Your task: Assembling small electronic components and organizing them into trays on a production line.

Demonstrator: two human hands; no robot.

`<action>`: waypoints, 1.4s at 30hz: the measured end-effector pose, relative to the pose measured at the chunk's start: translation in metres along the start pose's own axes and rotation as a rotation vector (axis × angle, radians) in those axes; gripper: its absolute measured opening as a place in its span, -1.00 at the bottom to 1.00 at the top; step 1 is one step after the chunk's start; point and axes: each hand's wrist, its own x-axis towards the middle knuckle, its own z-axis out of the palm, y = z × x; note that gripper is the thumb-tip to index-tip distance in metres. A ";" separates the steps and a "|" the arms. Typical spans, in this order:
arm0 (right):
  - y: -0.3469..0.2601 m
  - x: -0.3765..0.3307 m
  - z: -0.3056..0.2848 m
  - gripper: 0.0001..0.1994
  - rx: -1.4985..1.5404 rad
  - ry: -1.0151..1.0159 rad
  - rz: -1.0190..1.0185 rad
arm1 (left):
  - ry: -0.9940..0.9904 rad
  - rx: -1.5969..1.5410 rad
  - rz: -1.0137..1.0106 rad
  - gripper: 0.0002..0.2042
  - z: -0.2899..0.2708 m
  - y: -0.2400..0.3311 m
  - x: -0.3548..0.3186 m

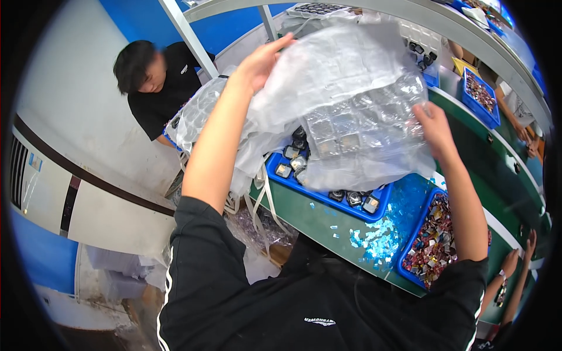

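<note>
Both my arms are raised around a clear plastic blister tray (351, 126) with rows of square pockets. A milky plastic bag (333, 64) drapes over its upper part. My left hand (259, 64) is at the bag's upper left edge, its fingers partly covered by the film. At the tray's right edge, my right hand (432, 124) grips with the thumb in front. Below the plastic stands a blue bin (328, 199) holding several small black watch-like pieces (353, 199); the tray and bag cover much of it.
Shiny blue film scraps (377, 240) lie on the green table (322, 225). Beside them is a blue bin (404, 266) of multicoloured scraps. More bagged trays (202, 111) are piled at the left, near a person in black (175, 73). A metal frame (451, 23) crosses above; other people's hands (515, 263) are at right.
</note>
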 end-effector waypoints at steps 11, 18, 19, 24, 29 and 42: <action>-0.032 0.003 0.010 -0.76 0.053 -0.096 0.033 | 0.355 0.049 0.593 -0.71 0.032 -0.099 -0.027; -0.042 -0.004 0.009 -0.76 -0.001 0.023 0.054 | 0.288 -0.163 0.701 -0.74 0.047 -0.096 -0.023; -0.027 -0.003 0.016 -0.75 0.020 0.038 0.009 | 0.310 -0.155 0.622 -0.71 0.048 -0.089 -0.024; -0.035 0.000 0.020 -0.79 -0.206 0.063 -0.177 | 0.343 -0.005 0.750 -0.69 0.057 -0.105 -0.016; -0.065 -0.026 0.007 -0.74 0.031 -0.104 0.012 | 0.169 -0.312 0.564 -0.72 0.034 -0.094 -0.051; -0.050 -0.036 -0.005 -0.71 0.460 -0.119 0.030 | -0.072 -0.469 0.337 -0.33 0.037 -0.173 -0.100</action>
